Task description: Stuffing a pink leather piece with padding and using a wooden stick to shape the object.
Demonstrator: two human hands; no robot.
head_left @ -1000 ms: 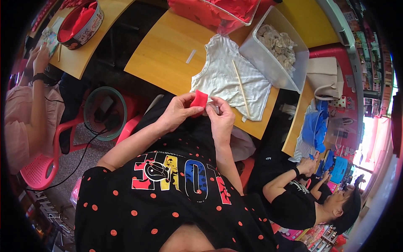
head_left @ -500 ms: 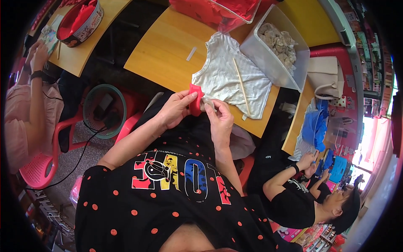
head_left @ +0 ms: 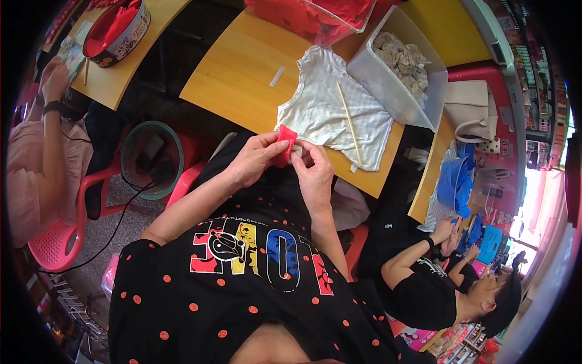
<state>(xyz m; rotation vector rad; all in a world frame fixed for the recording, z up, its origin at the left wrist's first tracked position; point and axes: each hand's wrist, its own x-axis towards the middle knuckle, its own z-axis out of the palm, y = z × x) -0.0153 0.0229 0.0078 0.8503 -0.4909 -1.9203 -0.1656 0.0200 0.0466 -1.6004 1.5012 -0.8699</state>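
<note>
Between my two hands is a small folded piece of red cloth, held at the near edge of the table. My left hand pinches it between thumb and fingers. My right hand is closed at its right side, pinching a small greyish-white bit against the red piece; what that bit is cannot be made out. Just beyond the fingers, a white sleeveless shirt lies spread on the table, with a thin wooden stick across it.
A clear bin of crumpled beige pieces stands right of the shirt, and a bin of red cloth behind it. A white strip lies on the wooden table. People work at both sides; a teal basket is at left.
The red piece has tilted and its upper end now leans right. My right hand has shifted slightly left, closer to my left fingers. At right, a co-worker's hands have moved a little.
</note>
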